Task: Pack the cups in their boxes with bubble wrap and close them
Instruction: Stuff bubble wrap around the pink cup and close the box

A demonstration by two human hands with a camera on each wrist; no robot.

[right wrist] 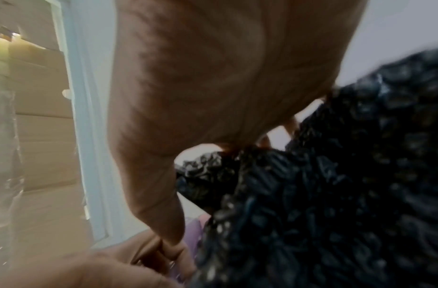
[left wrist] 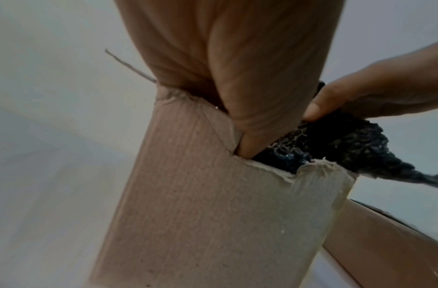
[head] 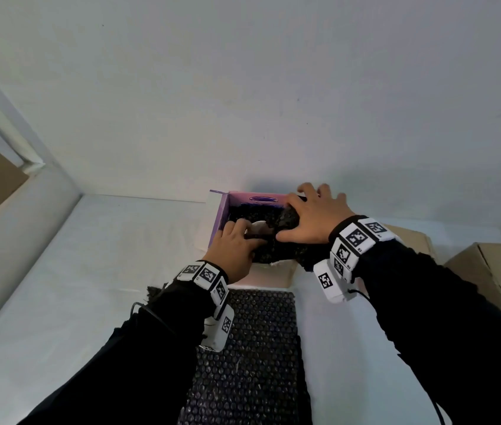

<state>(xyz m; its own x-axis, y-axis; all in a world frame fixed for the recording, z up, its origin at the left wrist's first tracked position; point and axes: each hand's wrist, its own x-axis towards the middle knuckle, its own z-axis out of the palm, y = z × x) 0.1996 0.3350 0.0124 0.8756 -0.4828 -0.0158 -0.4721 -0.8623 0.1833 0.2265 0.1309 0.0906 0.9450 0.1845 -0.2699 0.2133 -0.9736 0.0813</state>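
1. The white counter (head: pixel 59 286) carries everything; its near edge is cut off by the sleeves.
2. A flat sheet of black bubble wrap (head: pixel 252 348) lies near the person; both forearms hide its edges.
3. Two brown boxes (head: pixel 494 271) sit at right, cut off by the frame.
4. The open box (head: pixel 221 216), purple inside, stands against the wall, stuffed with crumpled bubble wrap (head: pixel 258 214).
5. The right hand (head: pixel 313 216) has its grip spread over the wrap, thumb pressing it.
6. The left hand (head: pixel 237 250) reaches inside, fingers curled; what it grips I cannot tell.
7. A pale rounded shape, likely the cup (head: pixel 257 228), peeks out, mostly hidden.
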